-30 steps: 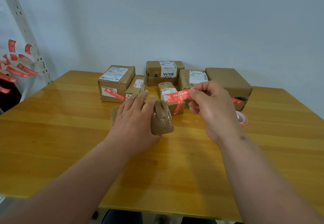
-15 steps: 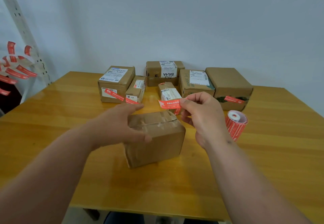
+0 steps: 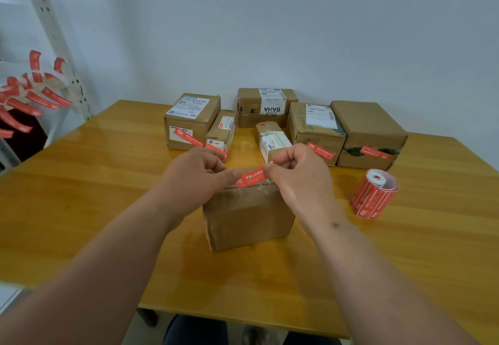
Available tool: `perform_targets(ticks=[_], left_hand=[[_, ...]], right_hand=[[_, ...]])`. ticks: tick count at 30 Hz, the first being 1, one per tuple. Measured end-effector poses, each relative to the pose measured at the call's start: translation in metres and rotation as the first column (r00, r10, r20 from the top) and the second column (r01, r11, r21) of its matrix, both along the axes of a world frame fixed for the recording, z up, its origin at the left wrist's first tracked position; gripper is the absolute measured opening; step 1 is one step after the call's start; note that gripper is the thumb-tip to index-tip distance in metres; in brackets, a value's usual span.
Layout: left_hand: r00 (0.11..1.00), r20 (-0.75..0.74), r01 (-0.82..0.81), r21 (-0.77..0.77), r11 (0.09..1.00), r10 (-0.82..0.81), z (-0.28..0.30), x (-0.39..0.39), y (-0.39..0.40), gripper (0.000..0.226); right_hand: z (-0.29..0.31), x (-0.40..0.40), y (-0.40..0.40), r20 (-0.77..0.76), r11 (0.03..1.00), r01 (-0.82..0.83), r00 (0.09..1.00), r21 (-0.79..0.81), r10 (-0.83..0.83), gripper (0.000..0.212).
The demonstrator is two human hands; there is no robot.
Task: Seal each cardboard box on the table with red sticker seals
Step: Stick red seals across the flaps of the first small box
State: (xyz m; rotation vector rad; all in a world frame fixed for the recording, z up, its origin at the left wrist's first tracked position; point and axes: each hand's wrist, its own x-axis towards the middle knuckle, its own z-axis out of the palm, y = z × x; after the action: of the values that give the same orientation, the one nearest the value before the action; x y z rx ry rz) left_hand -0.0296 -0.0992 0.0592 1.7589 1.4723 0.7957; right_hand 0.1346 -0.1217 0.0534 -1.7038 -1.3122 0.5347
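Sealed boxes (image 3: 313, 131) behind, sticker roll (image 3: 374, 195) to our right; both our hands, left hand (image 3: 193, 176) & right hand (image 3: 298, 174), pinch red sticker (image 3: 251, 177) over front box (image 3: 247, 215).

Under my fingers (image 3: 229, 176) I see a glossy red paper sticker (image 3: 252, 177) on matt, creased brown cardboard box (image 3: 247, 216); below, the wooden table (image 3: 81, 196) shines, lacquered smooth.

The box (image 3: 247, 213) in front of me is plain brown, and the sticker (image 3: 252, 176) I hold over it is red with white writing. The roll of stickers (image 3: 374, 194) is red with white writing too, with a white middle. The worktop (image 3: 81, 196) is shiny yellow-orange wood with stripes, the far boxes (image 3: 368, 128) are brown with white labels, and the wall (image 3: 270, 26) is pale grey.
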Motion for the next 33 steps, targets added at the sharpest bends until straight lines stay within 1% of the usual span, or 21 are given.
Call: perform_targets(ticks=[3, 7, 9, 12, 15, 18, 21, 26, 33], left_hand=[[0.999, -0.041, -0.005, 0.029, 1.000, 0.006, -0.001, 0.001, 0.001, 0.019], [0.999, -0.037, -0.037, 0.040, 0.999, 0.039, -0.004, -0.001, 0.006, 0.018], [0.996, -0.077, -0.039, 0.037, 0.999, 0.041, -0.004, 0.000, 0.007, 0.020], [0.986, -0.160, -0.038, 0.057, 0.998, 0.046, -0.002, 0.003, 0.009, 0.020], [0.966, -0.254, -0.025, 0.069, 0.997, 0.042, 0.002, 0.006, 0.010, 0.017], [0.956, -0.293, -0.004, 0.091, 0.996, 0.031, 0.001, 0.007, 0.012, 0.017], [0.939, -0.341, 0.009, 0.129, 0.992, 0.036, -0.001, 0.007, 0.014, 0.017], [0.901, -0.432, 0.050, 0.202, 0.978, 0.043, -0.002, 0.007, 0.013, 0.015], [0.896, -0.438, 0.037, 0.224, 0.974, 0.067, -0.004, 0.010, 0.012, 0.014]], right_hand=[[-0.001, -0.003, 0.000, 0.018, 1.000, -0.002, 1.000, -0.006, 0.002, 0.016], [-0.002, -0.001, 0.001, 0.058, 1.000, -0.019, 0.998, -0.014, 0.020, 0.014], [-0.001, 0.000, 0.002, 0.131, 0.999, -0.025, 0.991, -0.030, 0.028, 0.012], [0.001, 0.001, 0.001, 0.300, 0.999, -0.022, 0.953, -0.043, 0.034, 0.010], [0.002, 0.000, -0.001, 0.416, 0.999, -0.032, 0.909, -0.005, 0.031, 0.010], [0.000, 0.001, -0.001, 0.526, 0.998, -0.046, 0.850, 0.036, 0.020, 0.012], [-0.004, 0.002, 0.000, 0.602, 0.995, -0.085, 0.798, 0.057, 0.034, 0.007], [-0.005, 0.002, -0.002, 0.696, 0.986, -0.149, 0.715, 0.071, 0.058, 0.005], [-0.011, 0.000, -0.003, 0.735, 0.979, -0.165, 0.678, 0.116, 0.027, 0.008]])
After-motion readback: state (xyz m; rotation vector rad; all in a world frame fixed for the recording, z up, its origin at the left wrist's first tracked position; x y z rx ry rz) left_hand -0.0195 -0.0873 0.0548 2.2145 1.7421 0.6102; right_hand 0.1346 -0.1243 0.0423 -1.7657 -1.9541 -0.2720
